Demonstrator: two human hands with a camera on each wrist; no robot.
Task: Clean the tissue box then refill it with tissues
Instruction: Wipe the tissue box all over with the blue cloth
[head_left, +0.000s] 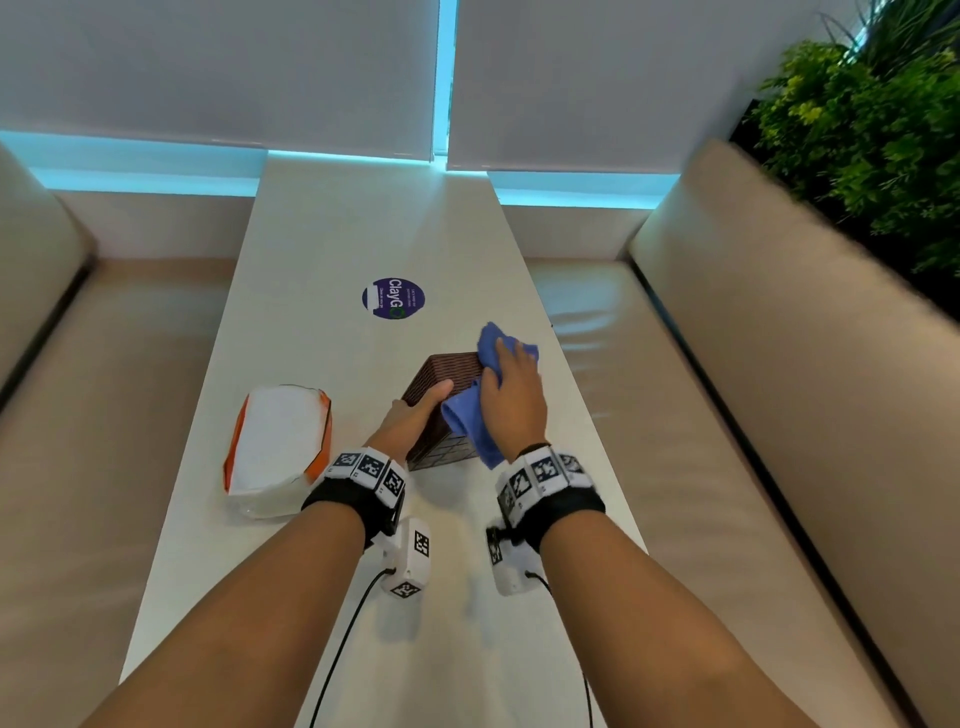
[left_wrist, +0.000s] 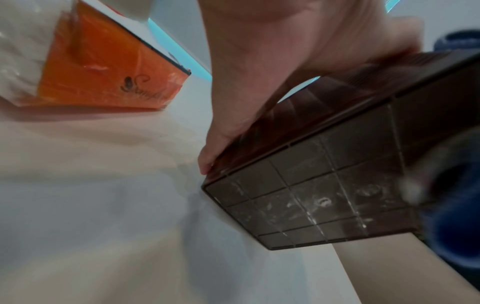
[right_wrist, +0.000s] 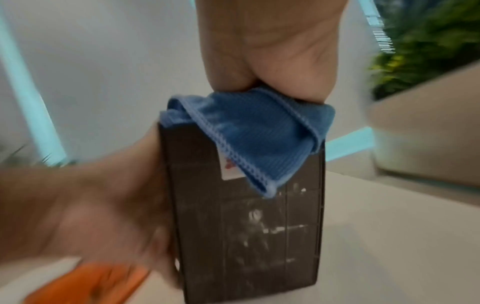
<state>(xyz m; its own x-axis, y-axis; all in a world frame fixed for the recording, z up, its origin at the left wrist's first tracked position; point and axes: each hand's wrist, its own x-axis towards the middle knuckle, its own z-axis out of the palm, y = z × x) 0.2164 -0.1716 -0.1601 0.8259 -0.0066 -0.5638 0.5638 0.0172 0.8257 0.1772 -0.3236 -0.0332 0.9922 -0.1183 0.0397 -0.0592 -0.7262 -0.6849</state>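
The tissue box (head_left: 439, 410), dark brown with ribbed sides, is held tipped on its side near the middle of the white table (head_left: 363, 234); its gridded base faces the person and its long axis runs roughly away from the person, toward the window. Whitish smears are seen on the base in both wrist views, so cleaning is judged to be under way and unfinished. The left hand (head_left: 410, 421) is clamped on the box's left side, thumb over the upper face, fingers curled along the lower edge. A blue cloth (head_left: 485, 395) is bunched under the right hand (head_left: 511, 400) and pressed to the box, fingers curled over it. The tissue pack (head_left: 275, 447), white with orange ends, lies apart to the left; refilling is judged not yet begun. A round purple sticker (head_left: 393, 298) is noted beyond the box.
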